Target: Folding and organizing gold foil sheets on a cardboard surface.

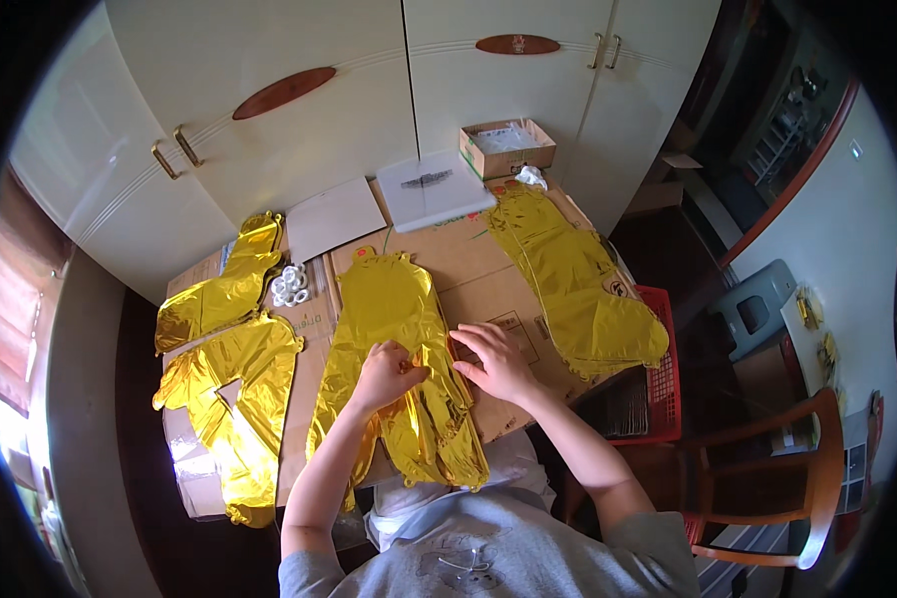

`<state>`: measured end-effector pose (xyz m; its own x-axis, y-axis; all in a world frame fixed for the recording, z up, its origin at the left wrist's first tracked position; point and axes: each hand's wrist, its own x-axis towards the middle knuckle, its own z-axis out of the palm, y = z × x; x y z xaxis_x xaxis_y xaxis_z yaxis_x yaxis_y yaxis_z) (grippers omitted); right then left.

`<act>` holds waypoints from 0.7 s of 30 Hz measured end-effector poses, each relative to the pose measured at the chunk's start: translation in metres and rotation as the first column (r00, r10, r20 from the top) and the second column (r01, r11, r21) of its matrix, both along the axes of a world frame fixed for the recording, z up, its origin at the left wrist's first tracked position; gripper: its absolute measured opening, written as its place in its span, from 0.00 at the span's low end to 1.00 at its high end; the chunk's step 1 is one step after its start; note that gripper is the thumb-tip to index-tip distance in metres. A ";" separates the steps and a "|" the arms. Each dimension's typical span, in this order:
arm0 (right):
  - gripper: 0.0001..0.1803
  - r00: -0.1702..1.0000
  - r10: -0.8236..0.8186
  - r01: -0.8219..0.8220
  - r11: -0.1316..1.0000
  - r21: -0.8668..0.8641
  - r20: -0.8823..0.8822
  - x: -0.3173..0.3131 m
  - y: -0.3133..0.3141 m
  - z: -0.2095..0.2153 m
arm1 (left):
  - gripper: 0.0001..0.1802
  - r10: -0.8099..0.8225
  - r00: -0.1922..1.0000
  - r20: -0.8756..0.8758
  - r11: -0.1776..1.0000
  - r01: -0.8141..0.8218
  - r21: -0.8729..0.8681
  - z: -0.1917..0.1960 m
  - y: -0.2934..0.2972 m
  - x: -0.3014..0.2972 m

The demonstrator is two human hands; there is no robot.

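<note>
Grey shirt nearest, left hand with fingers curled over central gold foil piece, grip not determinable, right hand with fingers parted beside its right edge, foil lying on cardboard

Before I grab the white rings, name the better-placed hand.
Probably your left hand: it is nearer the white rings; your right hand is at the right edge of the middle gold foil.
</note>
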<state>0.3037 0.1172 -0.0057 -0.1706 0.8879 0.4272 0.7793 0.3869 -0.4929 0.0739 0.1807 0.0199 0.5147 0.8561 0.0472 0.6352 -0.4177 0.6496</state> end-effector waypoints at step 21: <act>0.32 0.975 0.112 -0.069 0.973 -0.218 0.193 0.002 0.005 -0.011 | 0.16 -0.063 0.997 0.045 0.998 0.063 0.005 -0.011 -0.001 -0.007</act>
